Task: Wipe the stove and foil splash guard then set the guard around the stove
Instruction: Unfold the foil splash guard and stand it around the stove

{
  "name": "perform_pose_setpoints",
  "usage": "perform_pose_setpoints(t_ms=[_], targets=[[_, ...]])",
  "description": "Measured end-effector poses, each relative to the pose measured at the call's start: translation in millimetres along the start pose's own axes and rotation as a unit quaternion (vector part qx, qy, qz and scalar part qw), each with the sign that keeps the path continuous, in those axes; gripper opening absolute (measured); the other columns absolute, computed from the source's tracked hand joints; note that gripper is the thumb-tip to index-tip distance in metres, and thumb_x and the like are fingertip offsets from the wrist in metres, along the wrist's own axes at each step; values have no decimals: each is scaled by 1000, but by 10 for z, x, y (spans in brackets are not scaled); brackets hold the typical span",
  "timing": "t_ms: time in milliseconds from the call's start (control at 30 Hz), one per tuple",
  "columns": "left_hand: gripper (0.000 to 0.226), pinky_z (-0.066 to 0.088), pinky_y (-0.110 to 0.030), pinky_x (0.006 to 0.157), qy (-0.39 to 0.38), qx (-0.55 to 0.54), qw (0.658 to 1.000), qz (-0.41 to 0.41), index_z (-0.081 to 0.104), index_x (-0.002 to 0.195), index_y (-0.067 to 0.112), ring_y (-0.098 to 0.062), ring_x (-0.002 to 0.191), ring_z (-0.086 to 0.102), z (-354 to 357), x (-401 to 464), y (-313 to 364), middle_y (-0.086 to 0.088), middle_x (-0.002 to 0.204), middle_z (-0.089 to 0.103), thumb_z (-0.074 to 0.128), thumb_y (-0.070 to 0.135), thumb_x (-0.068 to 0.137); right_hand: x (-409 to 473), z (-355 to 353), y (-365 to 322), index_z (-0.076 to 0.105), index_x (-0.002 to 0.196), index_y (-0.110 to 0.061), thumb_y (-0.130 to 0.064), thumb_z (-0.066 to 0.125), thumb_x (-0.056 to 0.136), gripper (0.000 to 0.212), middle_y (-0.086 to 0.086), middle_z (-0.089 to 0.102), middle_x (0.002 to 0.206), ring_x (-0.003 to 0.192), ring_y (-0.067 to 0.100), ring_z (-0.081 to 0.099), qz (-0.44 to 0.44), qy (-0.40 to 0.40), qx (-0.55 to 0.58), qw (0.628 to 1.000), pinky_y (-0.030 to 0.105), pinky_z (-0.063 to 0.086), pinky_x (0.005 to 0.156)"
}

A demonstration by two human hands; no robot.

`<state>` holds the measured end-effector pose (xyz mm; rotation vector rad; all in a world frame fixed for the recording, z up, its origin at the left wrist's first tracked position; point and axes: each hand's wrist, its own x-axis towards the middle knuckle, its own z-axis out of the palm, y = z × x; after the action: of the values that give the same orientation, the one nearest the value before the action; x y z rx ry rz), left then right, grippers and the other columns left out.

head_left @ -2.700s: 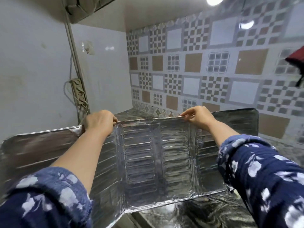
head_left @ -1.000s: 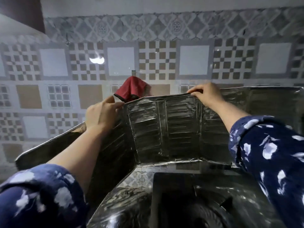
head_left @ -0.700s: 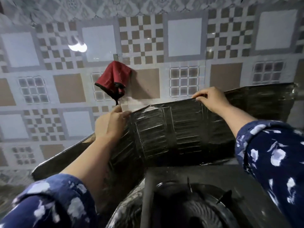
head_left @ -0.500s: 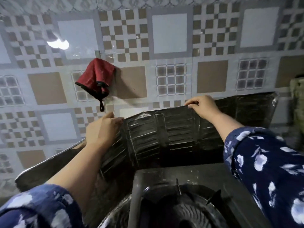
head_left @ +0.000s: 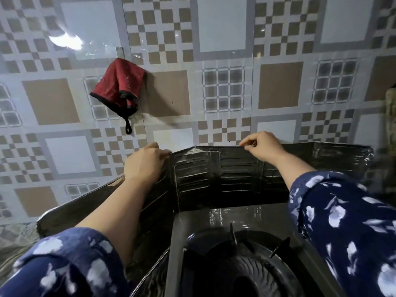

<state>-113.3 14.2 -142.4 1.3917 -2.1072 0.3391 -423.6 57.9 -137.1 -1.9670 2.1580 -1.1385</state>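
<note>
At 6 o'clock sits the stove [head_left: 231,264]; behind it, the foil splash guard [head_left: 214,174] has come down from mid-air. Left hand [head_left: 145,163] and right hand [head_left: 264,147] fingers pinch its top edge at 12 o'clock, so placement looks nearly done.

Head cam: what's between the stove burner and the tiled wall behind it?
The foil splash guard, its back panel standing upright between the burner and the tiled wall. Left hand and right hand grip its top edge.

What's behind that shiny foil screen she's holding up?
Behind the dark, ribbed foil splash guard rises the brown-and-white checked tile wall, with a red cloth pouch hanging on it. The wall's foot and the counter there are hidden.
</note>
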Motion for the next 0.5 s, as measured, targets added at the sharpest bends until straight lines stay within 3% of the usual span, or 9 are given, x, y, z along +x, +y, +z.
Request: perform_pose_setpoints(t_ms=[233,333,500], targets=[[27,54,-38,72,-24,-29,999,12,66,117,35,-23,91,62,-9,79,25,6,97,59,50,37,94,61,301,-517,72,108,-26,-18,61,91,22,-2,70,114,100,15,62,-58,-36,23,997,32,49,93],[32,51,-36,76,-78,-13,997,5,60,123,38,-24,103,60,-109,95,30,3,117,61,46,31,96,54,568,-792,70,112,-29,-22,59,92,23,-3,69,117,106,17,61,-78,-38,40,995,33,49,92],[43,47,-32,67,-153,35,988,9,42,135,50,-24,105,61,-356,43,-141,0,133,59,41,30,97,7,804,-1035,73,105,-30,-30,59,92,19,-7,69,115,108,18,60,-60,10,7,998,27,44,79]])
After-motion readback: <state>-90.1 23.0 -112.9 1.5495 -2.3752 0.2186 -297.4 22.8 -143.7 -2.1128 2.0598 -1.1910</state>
